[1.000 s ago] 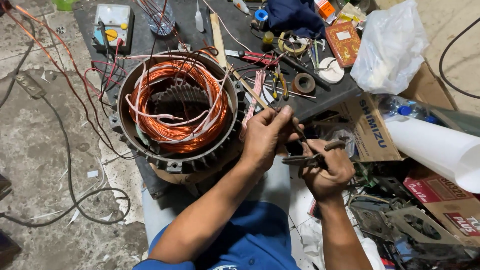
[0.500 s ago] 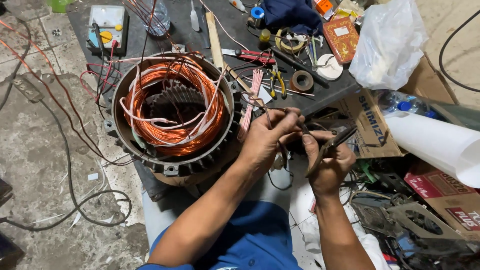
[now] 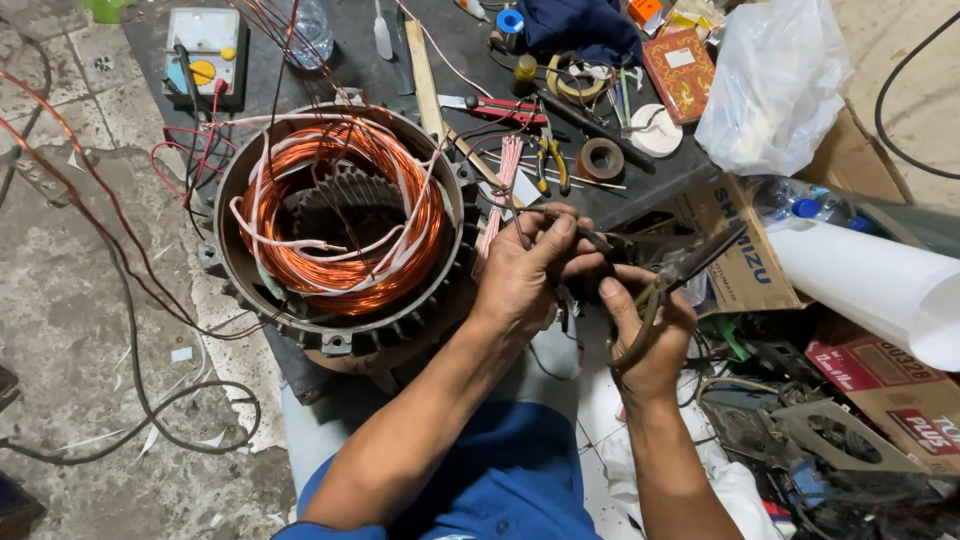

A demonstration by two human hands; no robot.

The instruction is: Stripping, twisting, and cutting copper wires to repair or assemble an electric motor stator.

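— Left hand (image 3: 525,270)?
— Curled tight, thumb and forefinger pinched on a thin dark wire (image 3: 585,232) just right of the motor housing (image 3: 340,335). Knuckles almost against the housing's finned rim.

— Right hand (image 3: 650,335)?
— Closed around the looped handles of a pair of pliers (image 3: 680,270), thumb laid along the top. Nose of the pliers pointed up and right, toward the cardboard box (image 3: 745,255). Cannot tell whether the pliers' nose bites the wire; too dark there.

— Hands touching?
— Just beside each other, fingertips nearly meeting over the wire.

— Where exactly, against the table?
— At the near edge of the dark tabletop (image 3: 455,50), over the gap down to the blue trousers (image 3: 500,480).

— Inside the housing?
— Copper winding (image 3: 345,265) in a ring, bound with pale pink sleeving.

— Open room?
— Little. Motor housing close on the left, box and a white roll (image 3: 870,285) on the right. Behind the hands, yellow-handled pliers (image 3: 550,160), a brown tape roll (image 3: 600,158), red-handled cutters (image 3: 500,105). Meter (image 3: 205,50) at the far left corner, well apart. Freest space toward the lap and the tiled floor (image 3: 60,300) to the left, with loose cables there.
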